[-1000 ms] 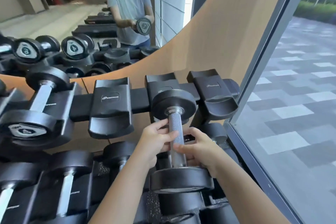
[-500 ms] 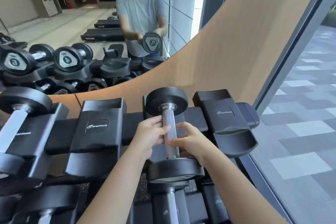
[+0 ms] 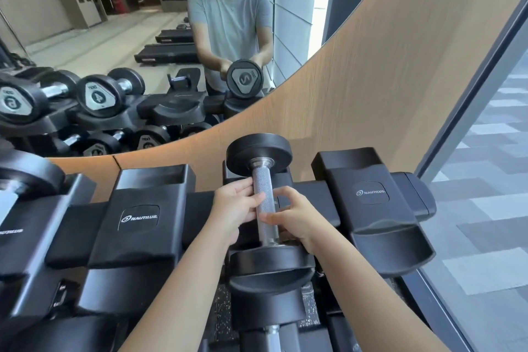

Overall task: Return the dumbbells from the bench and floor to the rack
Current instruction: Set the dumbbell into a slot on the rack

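Note:
A black dumbbell [image 3: 264, 206] with a knurled steel handle lies lengthwise in a cradle on the top tier of the black rack [image 3: 137, 217]. Its far head is up by the wooden wall and its near head sits in the cradle's lip. My left hand [image 3: 234, 208] holds the handle from the left, fingers on the steel. My right hand [image 3: 294, 217] curls around the handle from the right, near the lower end. Both forearms reach in from the bottom of the view.
Empty cradles stand on either side of the dumbbell, left [image 3: 140, 208] and right [image 3: 374, 203]. Another dumbbell [image 3: 20, 188] rests at the far left. A lower tier holds more dumbbells [image 3: 271, 334]. A mirror [image 3: 143, 46] rises behind; a glass wall [image 3: 485, 180] closes the right side.
The dumbbell has travelled up and back with both hands and its near head now sits in the top-tier cradle. The view has shifted up and left.

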`<action>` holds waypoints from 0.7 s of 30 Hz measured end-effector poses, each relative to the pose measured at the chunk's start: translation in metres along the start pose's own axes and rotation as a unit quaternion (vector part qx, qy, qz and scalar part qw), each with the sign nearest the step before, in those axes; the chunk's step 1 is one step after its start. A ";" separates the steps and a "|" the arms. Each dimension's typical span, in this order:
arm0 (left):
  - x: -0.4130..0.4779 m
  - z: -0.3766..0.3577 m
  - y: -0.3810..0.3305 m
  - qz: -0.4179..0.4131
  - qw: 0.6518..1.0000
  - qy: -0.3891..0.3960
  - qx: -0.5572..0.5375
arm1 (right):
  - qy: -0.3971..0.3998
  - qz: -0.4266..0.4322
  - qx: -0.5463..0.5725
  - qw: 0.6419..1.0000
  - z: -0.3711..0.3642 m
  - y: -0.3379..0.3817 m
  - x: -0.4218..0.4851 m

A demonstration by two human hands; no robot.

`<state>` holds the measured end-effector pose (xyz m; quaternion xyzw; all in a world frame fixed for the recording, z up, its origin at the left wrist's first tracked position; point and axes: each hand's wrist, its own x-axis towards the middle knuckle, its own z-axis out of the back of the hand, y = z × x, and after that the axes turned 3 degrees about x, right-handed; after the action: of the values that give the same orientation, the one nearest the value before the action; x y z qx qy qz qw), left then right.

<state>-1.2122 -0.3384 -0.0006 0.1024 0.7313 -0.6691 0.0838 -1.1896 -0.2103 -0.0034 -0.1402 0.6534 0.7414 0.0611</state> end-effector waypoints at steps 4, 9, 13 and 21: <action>0.010 0.003 0.006 -0.008 1.000 -0.020 -0.002 | 0.009 -0.007 0.002 1.000 -0.001 -0.002 0.014; 0.015 0.001 0.012 -0.018 1.000 -0.017 0.001 | 0.019 -0.023 0.023 0.999 0.006 -0.003 0.018; 0.008 0.005 0.015 -0.024 1.000 0.005 0.011 | 0.025 -0.017 0.029 0.999 0.011 -0.006 0.015; -0.033 0.030 0.029 -0.075 0.994 0.011 0.081 | -0.031 0.076 -0.001 0.997 0.013 -0.017 -0.019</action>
<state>-1.1728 -0.3674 -0.0225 0.0615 0.6809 -0.7296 0.0166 -1.1687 -0.1929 -0.0128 -0.0667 0.6594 0.7484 0.0245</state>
